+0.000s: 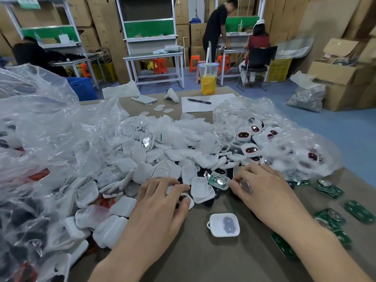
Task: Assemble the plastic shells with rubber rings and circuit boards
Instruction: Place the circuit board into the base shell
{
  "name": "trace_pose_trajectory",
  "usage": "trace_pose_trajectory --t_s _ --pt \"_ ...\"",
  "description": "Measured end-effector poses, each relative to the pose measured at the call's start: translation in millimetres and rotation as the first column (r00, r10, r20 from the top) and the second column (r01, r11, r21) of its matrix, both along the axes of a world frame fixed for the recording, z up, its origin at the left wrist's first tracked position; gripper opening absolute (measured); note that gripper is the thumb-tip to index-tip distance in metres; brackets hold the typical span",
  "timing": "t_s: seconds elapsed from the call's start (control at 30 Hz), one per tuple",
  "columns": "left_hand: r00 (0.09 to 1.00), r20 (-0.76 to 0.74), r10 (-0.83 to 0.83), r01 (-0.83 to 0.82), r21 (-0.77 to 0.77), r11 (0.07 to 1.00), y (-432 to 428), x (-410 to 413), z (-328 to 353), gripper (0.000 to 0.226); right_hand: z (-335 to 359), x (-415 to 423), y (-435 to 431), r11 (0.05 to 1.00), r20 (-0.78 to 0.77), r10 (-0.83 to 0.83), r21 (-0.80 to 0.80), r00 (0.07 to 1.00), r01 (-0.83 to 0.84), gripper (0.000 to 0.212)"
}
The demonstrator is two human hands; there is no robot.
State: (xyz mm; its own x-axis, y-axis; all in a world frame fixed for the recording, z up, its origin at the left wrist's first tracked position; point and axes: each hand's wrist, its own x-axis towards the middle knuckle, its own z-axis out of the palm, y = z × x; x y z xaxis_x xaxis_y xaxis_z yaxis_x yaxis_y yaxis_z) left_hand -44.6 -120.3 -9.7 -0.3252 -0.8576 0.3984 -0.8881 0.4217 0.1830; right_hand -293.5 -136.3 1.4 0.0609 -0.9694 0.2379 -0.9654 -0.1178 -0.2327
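Head view, only view. Left hand (162, 200) low at the near edge of the pile, fingers curled, thumb and fingertips pinching a small white shell (186, 200) with something dark inside it, maybe a rubber ring, too small to be sure. Right hand (262, 190) just across from it, fingers bent down over a shiny part (245, 185). It looks held, but what the part is cannot be told. Between the hands sits a clear shell with a green board (218, 181) already in it, touching the right fingertips.

Open shell (223, 224) lies alone on the table (234, 261) nearer the person, with a grey pad inside and no board yet.

Loose circuit boards (329, 190) are scattered at the right, apart from the shells. Pile of white shells (142, 159) is big and spreads left under a clear plastic bag (50, 129). Finished units (250, 149) with dark faces and red rims are heaped in a second bag behind the right hand.

Progress, as a judgement: a batch of units is done, but far more empty shells are left than finished ones, and plenty of boards are unused. Early to middle of the job. The current piece looks mid-assembly, not closed.

At the far end of the table: drink cup (208, 78), pen (199, 101) on paper (219, 100), phone (144, 99).
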Motion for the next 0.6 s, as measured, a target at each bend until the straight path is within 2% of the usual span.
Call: trace_pose_trajectory --t_s 0.2,0.6 --pt "1.000 -0.009 -0.003 0.003 0.004 1.000 1.1 -0.7 0.7 0.042 1.9 -4.9 8.5 0.995 0.024 0.053 0.078 0.998 -0.055 0.046" --pt "1.000 -0.012 0.000 0.000 0.009 1.000 1.8 -1.2 1.4 0.043 5.0 -2.9 11.9 0.985 0.102 0.173 0.001 0.980 -0.174 0.014"
